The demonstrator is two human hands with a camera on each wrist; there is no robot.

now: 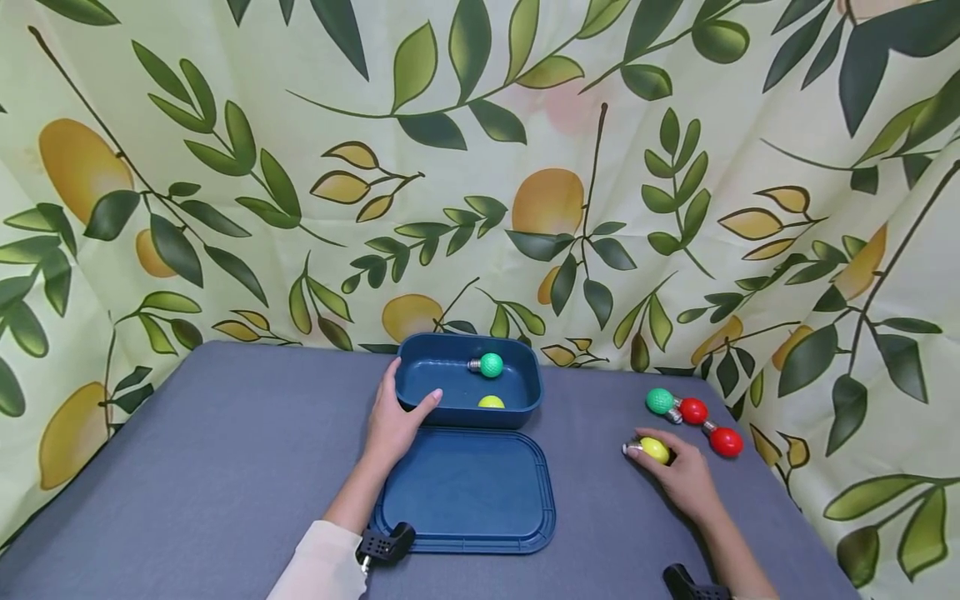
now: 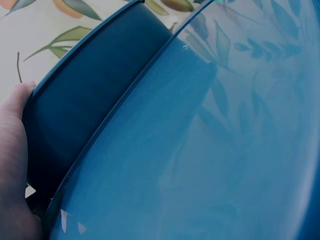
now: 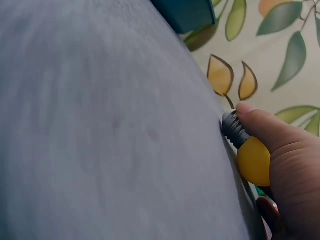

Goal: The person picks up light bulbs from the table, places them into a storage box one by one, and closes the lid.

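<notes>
My right hand (image 1: 686, 479) pinches a yellow light bulb (image 1: 655, 450) with a silver screw base, low over the table. In the right wrist view the thumb lies along the bulb's threaded base (image 3: 233, 126). My left hand (image 1: 392, 423) is at the near left corner of a blue box (image 1: 468, 415), fingers along its left side and thumb spread over the front rim. Inside the box are a green bulb (image 1: 491, 365) and a yellow bulb (image 1: 491, 402), the latter partly hidden by the front wall. The left wrist view shows the box's side wall (image 2: 95, 95) beside my hand.
A blue lid (image 1: 468, 492) lies flat on the grey table (image 1: 225, 467), just in front of the box. Beyond my right hand are a green bulb (image 1: 660, 401) and two red bulbs (image 1: 693, 410), close together. A leaf-patterned cloth (image 1: 465, 183) hangs behind the table.
</notes>
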